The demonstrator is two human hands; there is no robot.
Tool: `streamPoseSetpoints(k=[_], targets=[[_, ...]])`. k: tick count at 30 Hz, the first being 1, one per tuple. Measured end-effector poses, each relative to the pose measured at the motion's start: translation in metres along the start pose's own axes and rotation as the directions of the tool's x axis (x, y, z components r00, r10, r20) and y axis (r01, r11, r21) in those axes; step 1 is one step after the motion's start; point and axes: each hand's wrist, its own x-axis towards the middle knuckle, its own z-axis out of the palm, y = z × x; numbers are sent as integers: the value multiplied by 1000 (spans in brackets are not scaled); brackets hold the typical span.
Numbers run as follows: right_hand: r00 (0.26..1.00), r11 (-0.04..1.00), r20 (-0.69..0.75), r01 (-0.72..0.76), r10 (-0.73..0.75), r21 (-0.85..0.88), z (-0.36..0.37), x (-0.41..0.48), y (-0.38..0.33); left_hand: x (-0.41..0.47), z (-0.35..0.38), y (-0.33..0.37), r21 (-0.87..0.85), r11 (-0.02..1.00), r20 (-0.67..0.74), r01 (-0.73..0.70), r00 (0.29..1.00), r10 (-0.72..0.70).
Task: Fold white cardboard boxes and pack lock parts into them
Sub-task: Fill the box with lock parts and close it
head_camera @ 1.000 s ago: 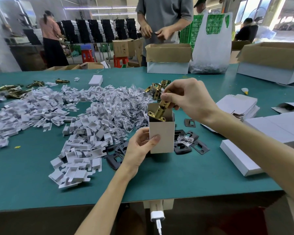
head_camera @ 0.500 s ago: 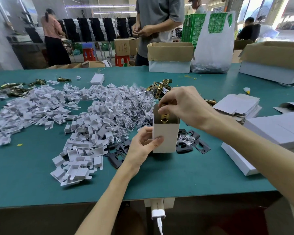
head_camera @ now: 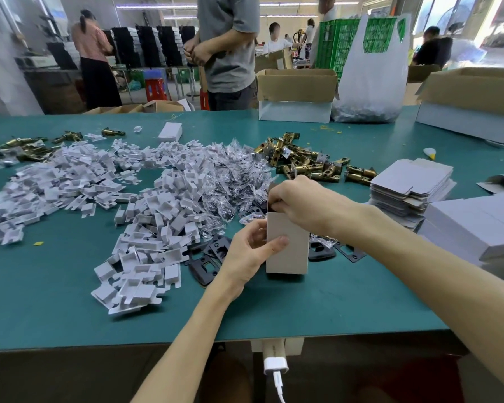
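The small white cardboard box [head_camera: 287, 248] stands upright on the green table [head_camera: 332, 301], near the front edge and about midway across, with its top open and one flap standing up at the far side. The left hand [head_camera: 249, 253] grips it from the left, thumb pressed flat on the front face and the other fingers wrapped behind. The right hand [head_camera: 301, 205] sits over the open mouth with its fingers curled down into the opening; what they hold, if anything, is hidden by the box wall and the knuckles, so I cannot tell. Black strike plates [head_camera: 213, 254] lie flat on the table around the foot of the box, some to its left and some to its right, and a small clear bag [head_camera: 322, 239] lies just behind its right side. To the left spreads a large loose heap of white cardboard inserts [head_camera: 146, 228], running into a pile of clear screw bags [head_camera: 230, 175] behind the box. Beyond the right hand is a cluster of brass latch bolts [head_camera: 303, 165]. Right of the forearm is a stack of flat box blanks [head_camera: 410, 187]. At the far edge stand an open brown carton [head_camera: 296, 85] and a white plastic bag [head_camera: 370, 77], with a person in a grey shirt [head_camera: 229, 48] behind them.
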Motion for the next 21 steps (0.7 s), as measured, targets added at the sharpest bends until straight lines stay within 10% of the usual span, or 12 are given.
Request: streamPoseSetpoints(k=[11,21], targets=[[948,994,-308,52,-78,-92,-2,9,-26,-1,5,-1,121,992,61,31,997,-39],[998,987,60,25,-16,-161,72,79,-71,0,0,-7,383,924,42,14,999,-32]])
